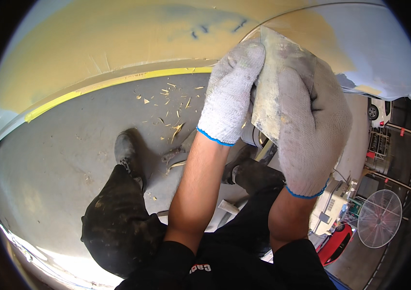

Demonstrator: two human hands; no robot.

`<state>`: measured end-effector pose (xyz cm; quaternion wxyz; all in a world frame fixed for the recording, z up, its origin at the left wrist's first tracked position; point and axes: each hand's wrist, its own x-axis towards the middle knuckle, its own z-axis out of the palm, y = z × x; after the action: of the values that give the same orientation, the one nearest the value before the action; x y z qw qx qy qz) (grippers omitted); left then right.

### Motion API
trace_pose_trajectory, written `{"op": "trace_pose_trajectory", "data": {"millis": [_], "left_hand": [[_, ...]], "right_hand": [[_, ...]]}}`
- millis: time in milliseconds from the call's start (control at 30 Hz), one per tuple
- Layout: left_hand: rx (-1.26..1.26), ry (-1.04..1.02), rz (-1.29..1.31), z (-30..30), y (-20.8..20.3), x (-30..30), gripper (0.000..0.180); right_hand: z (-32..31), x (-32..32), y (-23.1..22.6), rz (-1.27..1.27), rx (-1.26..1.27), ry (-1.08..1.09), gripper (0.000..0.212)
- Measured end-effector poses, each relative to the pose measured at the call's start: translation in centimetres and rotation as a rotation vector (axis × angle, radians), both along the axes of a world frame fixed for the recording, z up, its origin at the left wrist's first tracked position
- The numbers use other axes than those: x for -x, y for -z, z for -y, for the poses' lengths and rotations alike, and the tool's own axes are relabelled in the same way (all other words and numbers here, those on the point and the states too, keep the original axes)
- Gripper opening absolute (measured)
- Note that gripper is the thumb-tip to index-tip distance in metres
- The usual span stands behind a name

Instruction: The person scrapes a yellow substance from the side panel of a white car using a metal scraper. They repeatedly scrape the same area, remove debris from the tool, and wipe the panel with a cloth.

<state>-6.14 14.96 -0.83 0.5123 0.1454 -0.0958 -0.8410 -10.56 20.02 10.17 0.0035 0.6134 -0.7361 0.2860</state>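
Note:
My right hand, in a whitish knit glove with a blue cuff, grips a flat putty board. Pale, dried smears cover the board, which is tilted up in front of the vehicle body panel. Close against the board's left edge is my left hand, gloved alike, its fingers closed. What it holds, if anything, is hidden behind the glove and the board. Broad yellowish filler patches and a few dark marks show on the pale blue panel beyond both hands.
Yellow masking tape runs along the panel's lower edge. Yellow scraps litter the grey floor near my shoes. A round stand fan, a red car and a white vehicle are at the right.

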Motion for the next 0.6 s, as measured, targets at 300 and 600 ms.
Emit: {"op": "trace_pose_trajectory", "data": {"millis": [300, 600], "left_hand": [[0.194, -0.183, 0.075, 0.5, 2.8, 1.7, 0.033], [-0.08, -0.04, -0.286, 0.1, 1.6, 0.1, 0.035]], "right_hand": [[1.0, -1.0, 0.4, 0.002, 0.049, -0.044, 0.025], [1.2, -0.9, 0.7, -0.039, 0.013, -0.034, 0.023]]}}
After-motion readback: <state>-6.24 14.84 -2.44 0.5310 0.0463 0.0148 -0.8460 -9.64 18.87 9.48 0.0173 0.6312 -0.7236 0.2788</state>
